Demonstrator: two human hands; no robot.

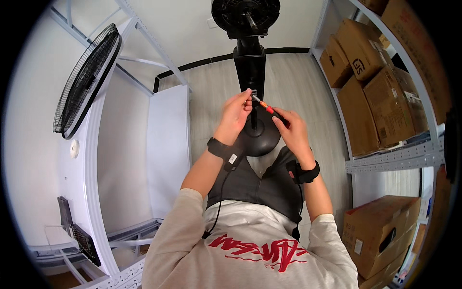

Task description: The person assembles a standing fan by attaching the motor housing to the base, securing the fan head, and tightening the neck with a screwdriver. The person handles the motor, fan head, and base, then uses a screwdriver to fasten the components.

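Note:
My right hand [293,131] is closed around the handle of a red and black screwdriver [267,108]. Its metal shaft points up and left toward my left hand [235,114]. There my fingertips pinch a small grey metal piece [254,92] at the screwdriver's tip; its exact kind is too small to make out. Both hands are in front of the black upright stand of a pedestal fan [249,72]. At its top sits a round black motor head [246,17] with a bare metal shaft. The round black base [260,137] rests on the floor near my legs.
A black wire fan grille [89,79] leans on the white shelf unit [91,159] to the left. On the right, a metal rack [394,161] holds several cardboard boxes [363,48]. Another cardboard box [380,226] stands lower right. Cables hang from my wristbands.

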